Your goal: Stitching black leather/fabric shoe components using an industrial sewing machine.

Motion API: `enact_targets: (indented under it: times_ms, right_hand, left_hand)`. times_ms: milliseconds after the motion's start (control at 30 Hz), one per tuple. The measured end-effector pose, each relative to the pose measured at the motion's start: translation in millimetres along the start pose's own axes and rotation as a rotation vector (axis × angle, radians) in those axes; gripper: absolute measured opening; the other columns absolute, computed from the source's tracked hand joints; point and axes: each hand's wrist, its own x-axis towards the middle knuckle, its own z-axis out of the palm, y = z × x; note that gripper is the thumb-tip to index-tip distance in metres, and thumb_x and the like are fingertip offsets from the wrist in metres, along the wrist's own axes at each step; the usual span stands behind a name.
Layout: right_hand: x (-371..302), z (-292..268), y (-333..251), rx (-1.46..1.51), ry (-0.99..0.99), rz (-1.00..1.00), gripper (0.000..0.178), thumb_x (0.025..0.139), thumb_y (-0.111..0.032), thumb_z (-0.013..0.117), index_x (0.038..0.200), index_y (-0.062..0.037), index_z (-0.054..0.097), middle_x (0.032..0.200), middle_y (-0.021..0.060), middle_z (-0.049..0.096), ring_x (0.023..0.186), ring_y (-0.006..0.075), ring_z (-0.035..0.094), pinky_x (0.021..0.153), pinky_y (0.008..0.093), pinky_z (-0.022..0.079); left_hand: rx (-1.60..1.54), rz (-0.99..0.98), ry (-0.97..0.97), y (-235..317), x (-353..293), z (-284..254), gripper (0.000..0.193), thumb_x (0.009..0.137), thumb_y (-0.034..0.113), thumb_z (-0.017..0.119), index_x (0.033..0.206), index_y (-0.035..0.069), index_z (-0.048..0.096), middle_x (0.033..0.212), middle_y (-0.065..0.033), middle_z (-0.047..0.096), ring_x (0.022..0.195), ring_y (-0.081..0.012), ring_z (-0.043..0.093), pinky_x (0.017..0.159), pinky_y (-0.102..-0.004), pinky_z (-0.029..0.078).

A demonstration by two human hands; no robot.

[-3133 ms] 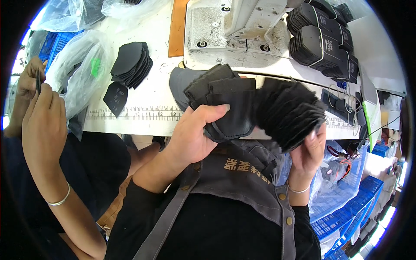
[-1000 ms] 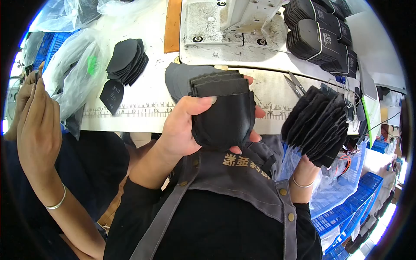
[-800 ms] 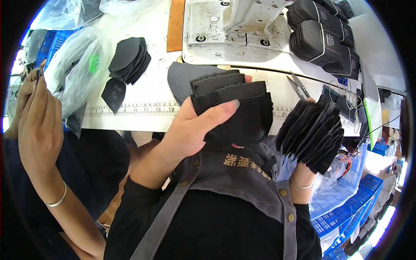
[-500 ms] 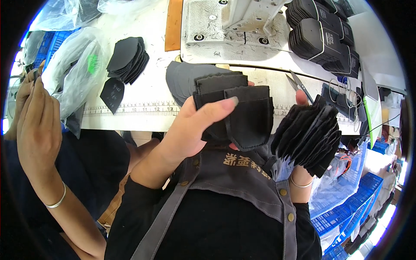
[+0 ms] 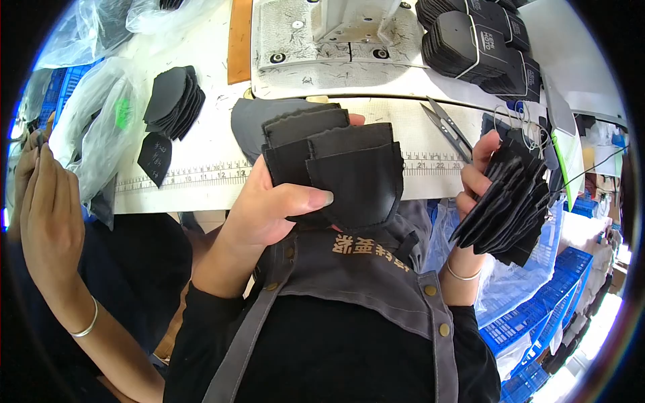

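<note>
In front of my chest, my left hand (image 5: pixel 262 208) is closed around a few overlapping black pocket-shaped fabric pieces (image 5: pixel 356 181). Its thumb lies across their front, and fingertips show behind the upper edge. To the right, my right hand (image 5: pixel 476 178) grips a thick, fanned stack of black fabric pieces (image 5: pixel 507 208), with several fingers curled at its left side. Dark grey cut pieces (image 5: pixel 250 131) lie on the table, partly behind the pieces in my left hand. Scissors (image 5: pixel 447 127) rest on the table, left of my right fingers.
A white sewing machine base (image 5: pixel 302 70) stands at the back. Tied bundles of black pieces (image 5: pixel 463 50) sit at right. At left lie a black stack (image 5: pixel 175 101) and plastic bags (image 5: pixel 101 121). A co-worker's hands (image 5: pixel 50 208) are far left. Blue crates (image 5: pixel 557 289) stand right.
My right hand has turned its stack and moved slightly right, bringing its fingers into sight. My left thumb has slid lower on the pocket-shaped pieces. The whole view has shifted a little.
</note>
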Motion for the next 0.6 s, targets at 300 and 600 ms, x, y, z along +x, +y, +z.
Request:
enact_targets:
  times_ms: [300,600]
  right_hand:
    - [11.9,3.2,11.8,0.074,-0.053,0.123,0.058,0.066,-0.026,0.068,0.111,0.0021,0.042,0.128,0.0404,0.02,0.105,0.0388,0.049,0.09,0.0407,0.041]
    - [6.8,16.4,12.3,-0.29,0.013,0.041,0.061,0.063,-0.02,0.074,0.107,0.008,0.042,0.11,0.0216,0.049,0.098,0.0239,0.052,0.086,0.0304,0.039]
  left_hand:
    - [0.016,-0.039,-0.076,2.6,-3.3,-0.4,0.067,0.061,0.001,0.056,0.124,-0.006,0.034,0.125,-0.0174,0.043,0.112,-0.0272,0.046,0.097,-0.0394,0.034]
    - [0.105,-0.106,-0.124,4.3,-4.2,0.8,0.042,0.081,0.002,0.056,0.12,-0.002,0.041,0.099,-0.0065,0.057,0.079,-0.0106,0.056,0.064,-0.0252,0.051]
